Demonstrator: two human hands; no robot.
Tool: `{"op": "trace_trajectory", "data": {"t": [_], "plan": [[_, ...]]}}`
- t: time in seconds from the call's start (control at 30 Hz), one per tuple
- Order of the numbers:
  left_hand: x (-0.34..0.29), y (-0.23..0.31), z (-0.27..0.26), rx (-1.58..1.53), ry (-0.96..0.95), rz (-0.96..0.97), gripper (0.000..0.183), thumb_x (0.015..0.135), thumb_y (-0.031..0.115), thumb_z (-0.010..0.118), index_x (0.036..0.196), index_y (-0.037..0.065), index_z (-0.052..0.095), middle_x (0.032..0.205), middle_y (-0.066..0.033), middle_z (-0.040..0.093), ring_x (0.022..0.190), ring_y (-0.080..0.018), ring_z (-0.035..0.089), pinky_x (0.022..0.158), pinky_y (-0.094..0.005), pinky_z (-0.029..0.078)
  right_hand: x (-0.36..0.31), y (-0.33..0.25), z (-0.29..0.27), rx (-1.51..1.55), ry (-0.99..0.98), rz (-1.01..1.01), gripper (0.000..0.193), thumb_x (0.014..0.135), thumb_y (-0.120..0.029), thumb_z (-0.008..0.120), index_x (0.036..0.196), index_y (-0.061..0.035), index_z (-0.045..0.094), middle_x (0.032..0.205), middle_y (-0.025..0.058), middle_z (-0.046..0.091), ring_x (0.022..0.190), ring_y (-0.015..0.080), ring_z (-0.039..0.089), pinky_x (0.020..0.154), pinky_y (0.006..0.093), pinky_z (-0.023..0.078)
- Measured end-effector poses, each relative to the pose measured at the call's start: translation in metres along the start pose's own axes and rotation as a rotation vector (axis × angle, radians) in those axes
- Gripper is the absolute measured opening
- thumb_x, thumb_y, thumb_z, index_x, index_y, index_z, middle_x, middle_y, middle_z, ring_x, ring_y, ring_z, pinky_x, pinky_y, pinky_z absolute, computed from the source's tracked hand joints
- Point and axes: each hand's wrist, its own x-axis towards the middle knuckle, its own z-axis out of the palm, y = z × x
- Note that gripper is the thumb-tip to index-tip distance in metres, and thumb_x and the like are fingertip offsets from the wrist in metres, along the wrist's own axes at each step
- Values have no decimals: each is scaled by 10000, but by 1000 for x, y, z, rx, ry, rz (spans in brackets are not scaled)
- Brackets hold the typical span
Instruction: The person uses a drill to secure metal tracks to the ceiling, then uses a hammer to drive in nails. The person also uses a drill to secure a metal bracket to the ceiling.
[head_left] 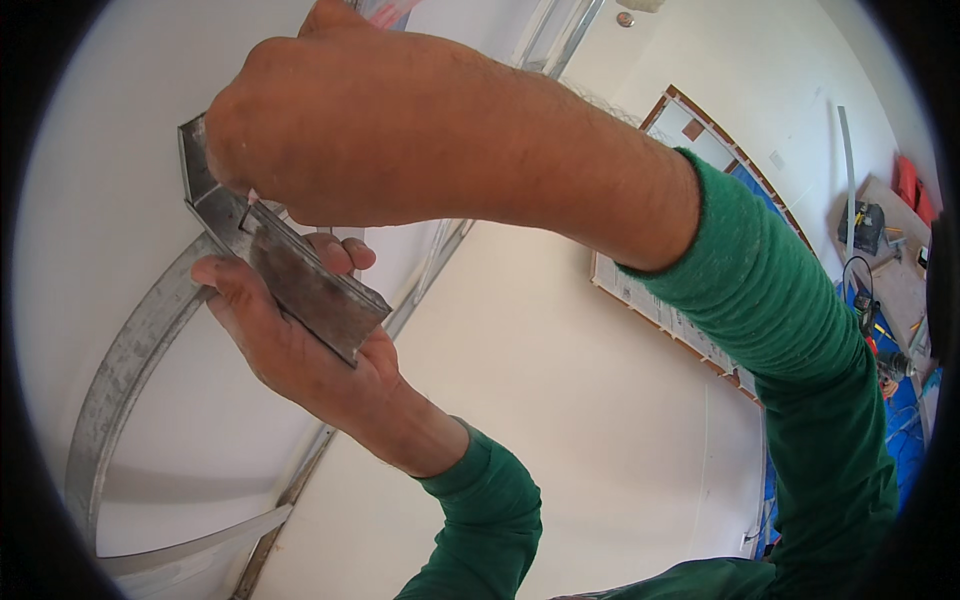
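Left grip [292,350] clasps the bent metal channel [305,280] while the right grip [310,125], its closure hidden, seemingly works the rim, likely calling next for steady support.

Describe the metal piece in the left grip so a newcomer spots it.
Follow the lower green sleeve up to the person's left grip. It holds the metal piece: short and sharply bent, unlike the long, smoothly curved strip nearby.

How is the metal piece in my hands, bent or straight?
Bent. Its longer part lies along the left hand, and the metal piece turns at a corner to a shorter part beside the right hand.
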Motion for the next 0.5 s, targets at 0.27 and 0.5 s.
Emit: {"op": "trace_trajectory", "data": {"t": [0.27,0.5], "plan": [[0,1,9,12,86,15,668,1088,593,584,1290,-28,444,842,-159,668,580,-190,643,579,-350,571,-5,-1,-8,-66,70,-22,199,980,-204,774,1158,-130,826,1048,96,810,938,207,757,880,378,533],[-44,6,18,174,110,-36,877,1083,692,500,1478,-80,365,651,-137,620,537,-208,628,614,-347,560,-111,-10,-54,389,72,500,257,1061,-240,681,1226,-66,772,954,47,722,818,135,637,764,300,483]]}}
